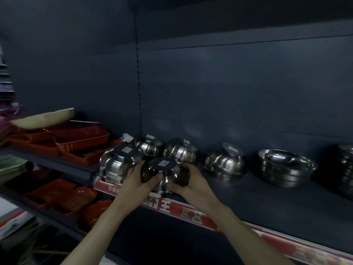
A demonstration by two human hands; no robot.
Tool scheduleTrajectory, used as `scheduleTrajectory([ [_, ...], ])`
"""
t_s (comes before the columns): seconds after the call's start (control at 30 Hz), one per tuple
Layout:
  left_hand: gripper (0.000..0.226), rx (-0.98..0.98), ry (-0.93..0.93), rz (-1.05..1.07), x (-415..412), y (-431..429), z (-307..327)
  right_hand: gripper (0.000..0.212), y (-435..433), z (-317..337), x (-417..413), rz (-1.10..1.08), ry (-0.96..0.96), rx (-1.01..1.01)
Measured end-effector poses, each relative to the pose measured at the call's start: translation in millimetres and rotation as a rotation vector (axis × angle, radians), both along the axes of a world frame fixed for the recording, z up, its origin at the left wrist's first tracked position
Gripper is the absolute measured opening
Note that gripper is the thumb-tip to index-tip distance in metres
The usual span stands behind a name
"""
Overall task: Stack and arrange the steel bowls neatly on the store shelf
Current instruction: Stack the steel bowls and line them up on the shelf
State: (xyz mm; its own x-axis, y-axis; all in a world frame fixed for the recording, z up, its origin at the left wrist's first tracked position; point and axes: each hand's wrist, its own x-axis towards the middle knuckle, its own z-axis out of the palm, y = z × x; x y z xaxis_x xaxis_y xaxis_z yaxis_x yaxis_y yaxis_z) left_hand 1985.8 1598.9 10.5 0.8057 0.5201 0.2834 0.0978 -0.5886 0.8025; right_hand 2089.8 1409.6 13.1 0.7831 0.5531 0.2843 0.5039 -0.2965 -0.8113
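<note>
An upside-down stack of steel bowls (164, 170) with a label on its dark base sits at the front edge of the dark shelf (267, 203). My left hand (140, 177) grips its left side and my right hand (188, 181) grips its right side. Three more inverted stacks stand close by: one at the left (119, 162), two behind (150, 144) (181, 151). Further right lies a tilted inverted stack (225, 161), then a stack of upright wider bowls (286, 167).
More steel bowls (346, 169) show at the right edge. Red plastic trays (76, 140) fill the neighbouring shelf at left, with red items below (57, 192). A red price strip (191, 213) runs along the shelf front. The shelf's back panel rises behind.
</note>
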Motion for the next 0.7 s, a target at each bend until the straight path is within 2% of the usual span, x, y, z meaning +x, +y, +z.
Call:
scheduleTrajectory([
  [0.1,0.026,-0.05,-0.02,-0.081,-2,-4,-2,0.088,-3,-3,4,-0.002,-0.008,-0.011],
  [0.13,0.025,-0.055,-0.031,-0.097,-3,-5,-1,0.09,-3,-3,5,0.002,-0.015,-0.018],
  [0.2,0.031,-0.043,-0.042,-0.123,-3,-2,-5,0.089,-2,-4,5,0.016,-0.033,-0.038],
  [0.27,0.06,-0.02,-0.023,-0.145,-4,2,-8,0.085,-1,-5,6,0.033,-0.039,-0.056],
  [0.33,0.075,-0.014,-0.018,-0.157,-6,4,-9,0.081,1,-6,6,0.042,-0.036,-0.07],
  [0.47,0.064,-0.016,-0.044,-0.171,-4,3,-7,0.073,0,-8,5,0.034,-0.035,-0.04],
  [0.7,0.065,0.011,-0.11,-0.135,-2,-18,5,0.059,-21,-4,1,0.044,0.006,0.089],
])
